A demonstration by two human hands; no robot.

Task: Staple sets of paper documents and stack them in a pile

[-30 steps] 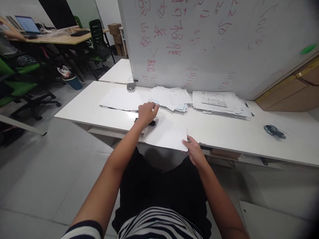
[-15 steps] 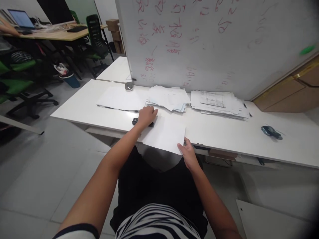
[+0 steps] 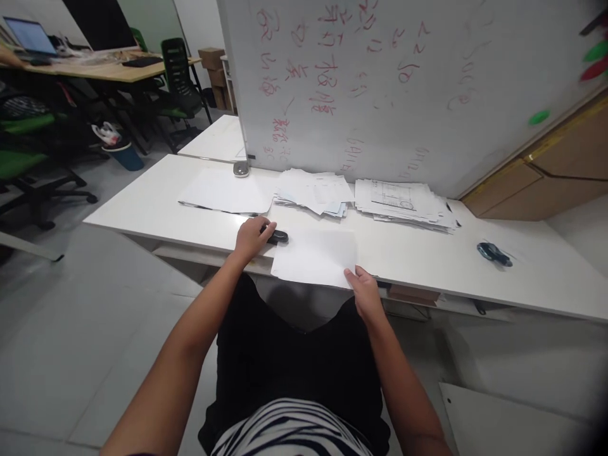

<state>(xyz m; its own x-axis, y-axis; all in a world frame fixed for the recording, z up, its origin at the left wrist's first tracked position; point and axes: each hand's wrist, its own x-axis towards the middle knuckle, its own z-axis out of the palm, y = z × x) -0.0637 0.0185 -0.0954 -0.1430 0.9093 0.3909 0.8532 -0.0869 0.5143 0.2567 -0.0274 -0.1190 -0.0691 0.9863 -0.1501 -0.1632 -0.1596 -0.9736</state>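
Observation:
My left hand [image 3: 253, 240] is closed around the back part of a black stapler [image 3: 278, 237], which lies on the white desk with its front end near the paper's upper left corner. My right hand [image 3: 365, 290] pinches the lower right corner of the white paper [image 3: 314, 256], thumb on top and fingers underneath. The paper's near edge hangs over the front edge of the desk [image 3: 403, 258]. Whether it is a single sheet or several cannot be made out.
Behind my hands lie white sheets [image 3: 228, 192], a loose paper pile [image 3: 313, 190] and a printed stack [image 3: 396, 201]. A small grey-and-white device [image 3: 241, 169] stands at the back left. A dark glossy object [image 3: 494, 253] lies on the right. A whiteboard [image 3: 332, 95] rises behind.
My left hand has moved left and taken hold of the stapler, over which it was reaching before. My right hand keeps its grip on the paper, which lies flatter and straighter. The view has shifted slightly.

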